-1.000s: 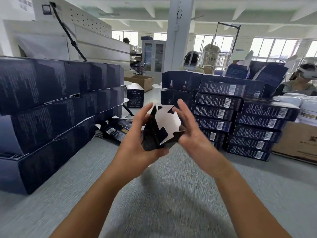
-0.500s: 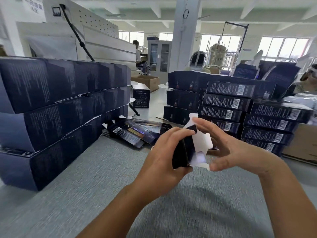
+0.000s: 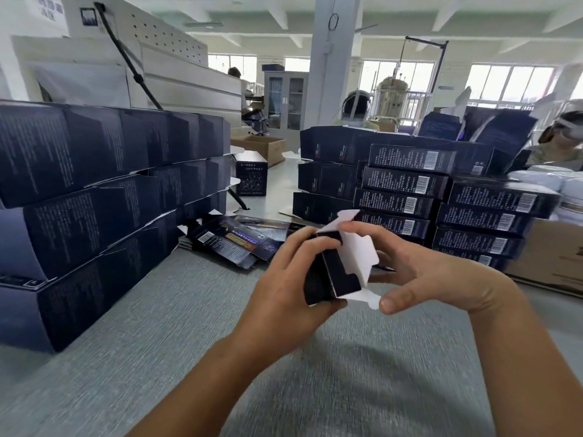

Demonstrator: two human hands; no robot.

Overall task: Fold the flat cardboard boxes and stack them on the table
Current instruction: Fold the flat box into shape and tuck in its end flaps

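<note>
Head view: grips a half-folded dark box [image 3: 337, 274] with the left hand [image 3: 284, 291] over the grey table [image 3: 151, 329], pinches its white flap [image 3: 359, 257] with the right hand [image 3: 429, 269]. Cannot see its left face behind fingers, nor read blurred print on the left stack [image 3: 94, 200].

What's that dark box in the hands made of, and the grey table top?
The box looks like thin card: dark print outside, bare white inside its cut flaps. The table top seems covered in matte grey ribbed fabric, perhaps felt.
</note>
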